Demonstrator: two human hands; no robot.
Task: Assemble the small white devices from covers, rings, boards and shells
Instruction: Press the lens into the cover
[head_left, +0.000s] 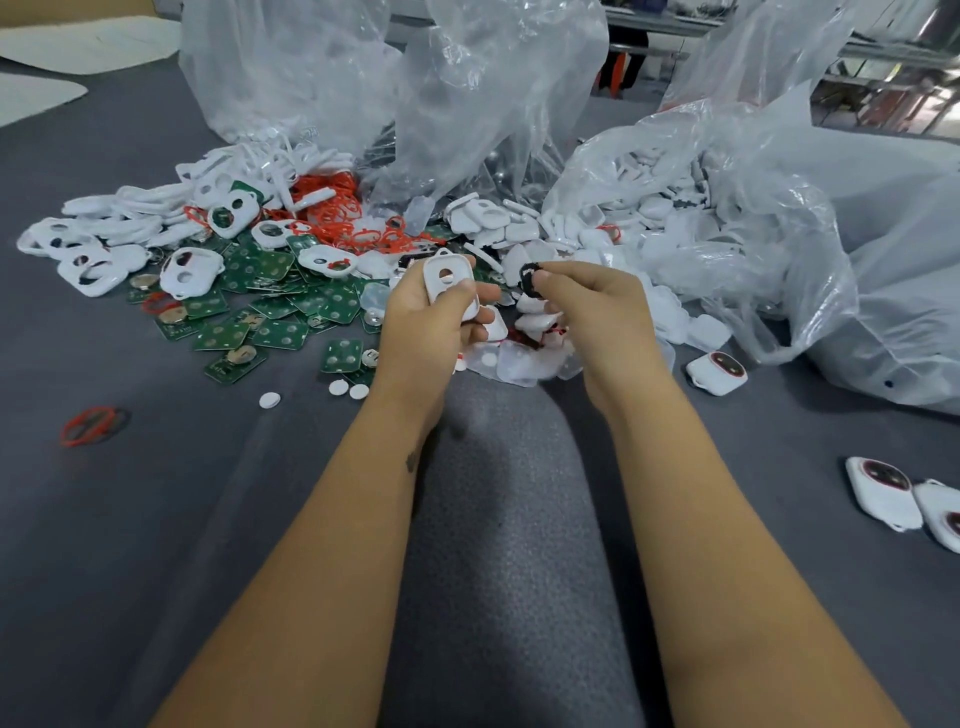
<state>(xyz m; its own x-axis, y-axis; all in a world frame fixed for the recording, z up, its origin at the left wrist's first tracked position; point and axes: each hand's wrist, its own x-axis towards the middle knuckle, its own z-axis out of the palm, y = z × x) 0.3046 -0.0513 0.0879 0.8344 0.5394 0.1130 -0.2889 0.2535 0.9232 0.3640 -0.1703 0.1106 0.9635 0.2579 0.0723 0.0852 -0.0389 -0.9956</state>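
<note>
While your arms reach forward over the grey desk (156, 519), the heap of parts in front of you serves as the landmark. Well to the near left of that heap, one red ring (88, 423) lies alone on the desk. On the heap's left side sit white covers (187, 270) with round holes, and green boards (270, 322) spread along its near-left edge; loose red rings (332, 208) are piled toward its far middle. At the heap's near edge your left hand (431, 322) grips a white cover (448, 280), thumb pressed across its face. Just beside it, your right hand (597, 306) pinches a small black round piece (529, 274) at the fingertips. Clear plastic bags (727, 218) of white shells lie on the heap's right side, and finished white devices (719, 371) rest near its right.
</note>
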